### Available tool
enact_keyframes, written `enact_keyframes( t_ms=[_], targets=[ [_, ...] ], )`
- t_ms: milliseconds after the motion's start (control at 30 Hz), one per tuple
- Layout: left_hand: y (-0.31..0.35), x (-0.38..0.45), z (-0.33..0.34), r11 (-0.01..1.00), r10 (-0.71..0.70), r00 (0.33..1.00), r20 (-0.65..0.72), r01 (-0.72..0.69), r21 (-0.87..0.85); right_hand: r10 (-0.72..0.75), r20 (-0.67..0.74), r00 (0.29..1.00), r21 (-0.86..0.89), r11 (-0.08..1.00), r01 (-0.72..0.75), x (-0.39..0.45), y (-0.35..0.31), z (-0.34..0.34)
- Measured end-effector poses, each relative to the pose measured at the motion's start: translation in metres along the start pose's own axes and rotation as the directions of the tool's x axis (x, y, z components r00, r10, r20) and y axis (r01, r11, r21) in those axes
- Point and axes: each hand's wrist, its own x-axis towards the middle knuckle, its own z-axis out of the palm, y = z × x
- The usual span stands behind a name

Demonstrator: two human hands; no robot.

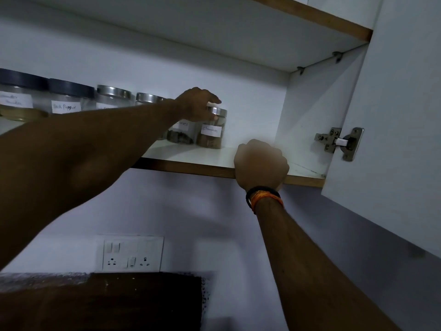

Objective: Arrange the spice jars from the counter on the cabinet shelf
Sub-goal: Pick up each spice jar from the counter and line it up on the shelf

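Left hand atop cinnamon jar

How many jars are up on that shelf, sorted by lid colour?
Dark lids: 2, the far-left jar and the Black Pepper jar.
Silver lids: 4, two mid-row, one behind the left hand, and the Cinnamon jar.
Total: 6

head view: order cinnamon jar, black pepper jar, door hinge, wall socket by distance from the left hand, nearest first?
1. Cinnamon jar: under the left hand, which grips its lid.
2. Black pepper jar: further left along the shelf row.
3. Door hinge and wall socket: hinge far right, socket below; too close to call.
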Motion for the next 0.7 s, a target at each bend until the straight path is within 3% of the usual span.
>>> enact_keyframes(
  t_ms=[100, 333, 500, 600, 700],
  targets=[
    [0.005, -0.010, -0.006, 0.999, -0.006, 1.000, -0.025, 0.005, -0.036, -0.001, 0.019, 1.000, -0.028, 1.000, 0.001, 0.001, 0.000, 0.000],
    [0.022, -0.056, -0.024, 0.996, 0.068, 0.995, 0.075, -0.063, -0.068, 0.047, 0.120, 0.992, -0.100, 0.994, -0.035, 0.000, -0.007, -0.008],
    [0.037, -0.105, -0.025, 0.970, 0.067, 0.985, 0.157, -0.028, -0.244, -0.025, 0.209, 0.978, -0.126, 0.991, 0.052, -0.008, -0.012, -0.020],
    [0.049, -0.138, -0.031, 0.966, 0.051, 0.986, 0.159, -0.009, -0.259, -0.083, 0.170, 0.982, -0.149, 0.983, 0.109, -0.028, -0.016, -0.025],
    [0.059, -0.173, -0.035, 0.956, 0.046, 0.993, 0.106, -0.014, -0.292, -0.115, 0.092, 0.989, -0.062, 0.991, 0.121, -0.056, -0.022, -0.029]
  ],
)
